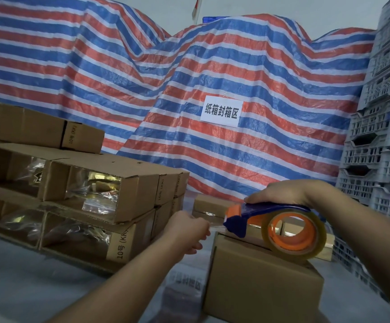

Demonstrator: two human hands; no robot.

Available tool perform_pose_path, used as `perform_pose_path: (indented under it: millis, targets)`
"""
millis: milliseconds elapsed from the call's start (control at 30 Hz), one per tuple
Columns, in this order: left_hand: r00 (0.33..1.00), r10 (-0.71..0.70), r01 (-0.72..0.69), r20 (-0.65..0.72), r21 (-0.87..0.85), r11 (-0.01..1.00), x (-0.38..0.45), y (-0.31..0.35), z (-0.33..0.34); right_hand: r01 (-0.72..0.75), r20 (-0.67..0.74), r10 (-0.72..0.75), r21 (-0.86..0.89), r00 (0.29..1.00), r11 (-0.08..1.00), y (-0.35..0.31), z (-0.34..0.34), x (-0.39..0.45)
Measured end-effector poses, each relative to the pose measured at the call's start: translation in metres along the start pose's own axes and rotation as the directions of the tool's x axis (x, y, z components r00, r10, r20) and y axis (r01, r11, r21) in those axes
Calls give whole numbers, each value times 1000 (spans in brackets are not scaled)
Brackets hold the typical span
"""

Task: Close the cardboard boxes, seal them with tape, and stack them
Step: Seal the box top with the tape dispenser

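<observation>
A closed brown cardboard box [259, 283] stands on the grey table in front of me. My right hand [282, 192] grips a blue and orange tape dispenser [271, 220] from above, and its clear tape roll [294, 231] rests on the box top. My left hand [187, 231] pinches the free end of the clear tape [216, 228] at the dispenser's nose, just left of the box's upper left edge. To the left lies a stack of open cardboard boxes [110, 197] on their sides, with plastic-bagged goods showing inside.
More cardboard boxes [212, 203] sit behind the one in front. A red, white and blue striped tarp [189, 89] with a white paper sign [220, 111] hangs at the back. Grey plastic crates [380, 148] are piled at the right. Grey table surface [26, 276] lies at lower left.
</observation>
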State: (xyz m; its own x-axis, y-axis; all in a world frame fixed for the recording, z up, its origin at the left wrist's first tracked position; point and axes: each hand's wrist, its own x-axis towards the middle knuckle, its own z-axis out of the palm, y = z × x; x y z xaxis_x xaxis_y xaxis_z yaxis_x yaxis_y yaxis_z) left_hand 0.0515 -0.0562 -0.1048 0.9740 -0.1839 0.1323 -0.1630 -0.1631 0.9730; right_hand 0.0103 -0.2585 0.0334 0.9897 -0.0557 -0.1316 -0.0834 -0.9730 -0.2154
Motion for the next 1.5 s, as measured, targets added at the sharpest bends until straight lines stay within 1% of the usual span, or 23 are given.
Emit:
perform_pose_path:
  millis: [67, 167, 300, 400, 500, 600, 733, 833, 900, 1000, 1067, 1100, 1167, 1200, 1233, 1267, 1400, 1500]
  targets:
    - [1000, 0, 0, 2, 9, 1000, 1, -4, 1, -14, -10, 13, -29, 1000, 999, -2, 1, 3]
    - [999, -25, 25, 36, 1, 1000, 2, -12, 2, 10, -24, -12, -61, 1000, 998, -3, 2, 4]
    - [999, -33, 32, 44, 18, 999, 4, -19, 5, -21, -11, 21, -35, 1000, 999, -3, 3, 4]
    - [998, -40, 39, 55, 24, 999, 6, -22, 7, -35, -17, 34, -48, 999, 998, -2, 4, 6]
    - [987, -122, 120, 108, 20, 993, 5, -23, 12, -37, -21, 36, -50, 999, 998, -1, 3, 6]
    - [953, -223, 237, 207, -44, 971, 1, -24, 19, -11, -29, 9, -58, 1000, 998, -2, 4, 4]
    - [935, -255, 290, 248, -118, 950, -3, -29, 23, 32, -40, -34, -72, 999, 997, -2, 5, 5]
    - [902, -269, 347, 337, -195, 918, -7, -31, 22, 44, -44, -46, -45, 998, 998, -2, 4, 6]
    - [881, -285, 385, 379, -221, 896, -9, -31, 20, 19, -20, -19, -15, 1000, 1000, -3, 4, 5]
    - [867, -350, 443, 354, -228, 867, -11, -34, 17, 18, 8, -18, -36, 1000, 999, -4, 3, 4]
    - [894, -361, 425, 264, -248, 871, -9, -35, 16, 37, 9, -37, -47, 999, 998, -4, 4, 2]
    - [920, -342, 382, 191, -253, 889, -8, -34, 16, 38, 8, -37, -54, 999, 998, -5, 4, 1]
    - [975, -224, 219, 11, -259, 941, -3, -29, 18, 32, 1, -32, -81, 999, 996, -6, 4, 1]
    - [990, -137, 120, -41, -285, 951, 0, -25, 19, 27, -1, -27, -89, 1000, 996, -6, 4, 1]
    - [997, -65, 48, -46, -307, 950, -1, -20, 19, 22, -1, -23, -90, 1000, 996, -6, 4, 2]
    - [1000, -24, 18, -17, -318, 948, -3, -13, 20, 21, 1, -21, -89, 1000, 996, -6, 4, 3]
    - [991, -32, 65, 131, -256, 964, -7, 3, 29, -9, 14, 9, -29, 1000, 1000, -5, 3, 4]
    - [980, -73, 112, 186, -208, 972, -14, 14, 33, -20, 15, 20, 1, 1000, 1000, -3, 4, 5]
